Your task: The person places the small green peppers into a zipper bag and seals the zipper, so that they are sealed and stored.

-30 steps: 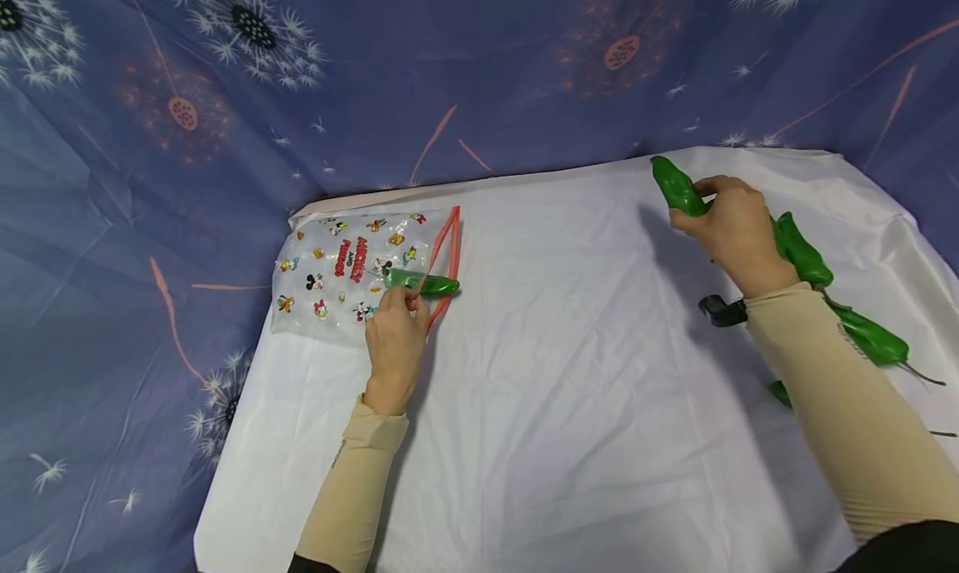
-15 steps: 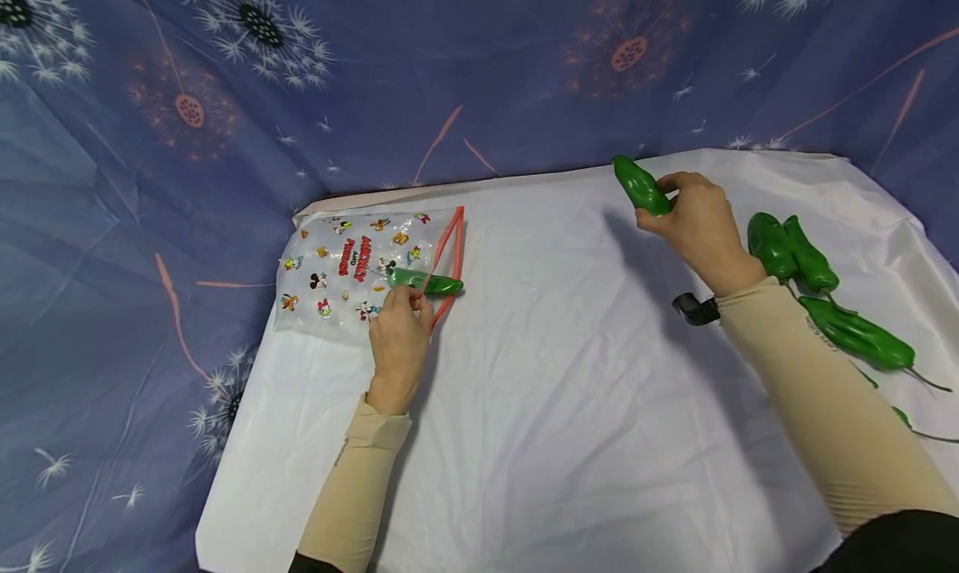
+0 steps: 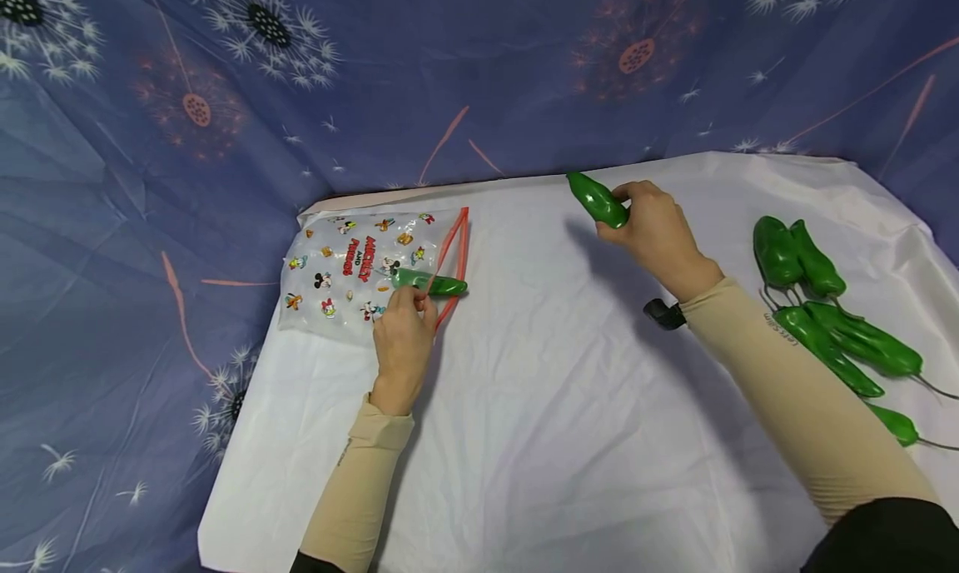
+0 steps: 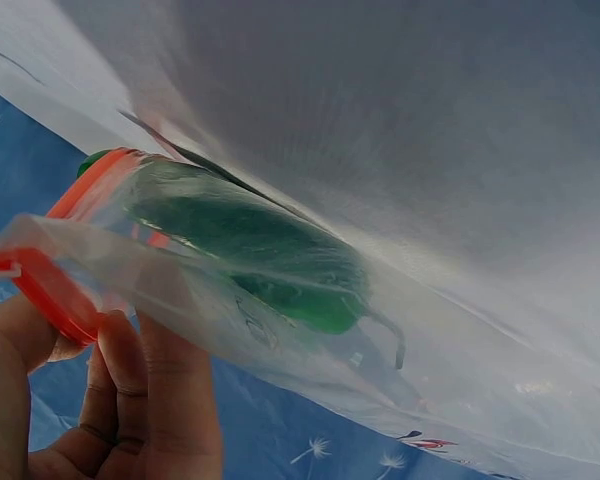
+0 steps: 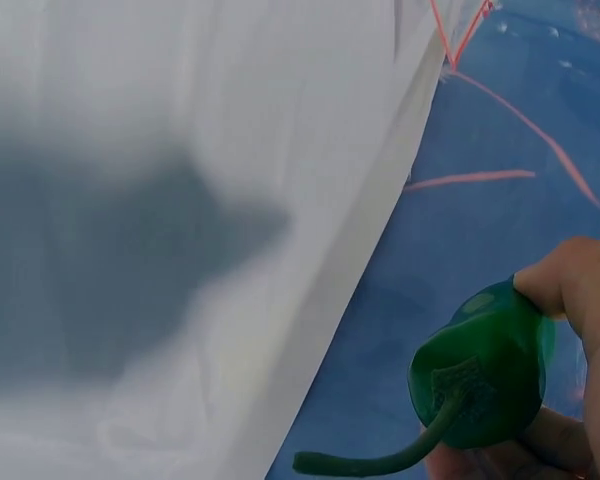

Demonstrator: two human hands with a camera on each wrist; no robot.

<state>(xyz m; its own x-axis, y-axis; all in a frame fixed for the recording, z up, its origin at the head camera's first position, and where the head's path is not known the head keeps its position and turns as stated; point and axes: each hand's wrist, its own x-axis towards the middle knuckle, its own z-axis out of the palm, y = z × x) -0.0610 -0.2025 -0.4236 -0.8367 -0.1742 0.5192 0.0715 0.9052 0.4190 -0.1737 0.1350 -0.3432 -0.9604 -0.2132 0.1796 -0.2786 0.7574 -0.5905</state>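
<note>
My left hand (image 3: 404, 344) pinches the red-edged opening of a clear plastic zip bag (image 3: 315, 265) printed with cartoon figures. Inside the bag mouth lies a green pepper (image 4: 250, 240), its tip poking out past the red edge and its stem deeper in. In the left wrist view, thumb and fingers grip the red strip (image 4: 55, 300), holding the opening apart. My right hand (image 3: 659, 236) holds another green pepper (image 3: 597, 200) above the table's far side, between thumb and fingers. The right wrist view shows this pepper's curved stem (image 5: 380, 462) pointing away from the palm.
Several more green peppers (image 3: 862, 340) lie on the right of the white-covered table (image 3: 554, 415), some partly under the right forearm in view. A blue cloth with dandelion prints (image 3: 524, 73) rises behind the far edge. A black wrist strap (image 3: 663, 314) hangs by the right wrist.
My right hand has carried its pepper leftward along the far side of the table, uncovering more of the peppers on the right. The left hand keeps its hold on the bag's edge.
</note>
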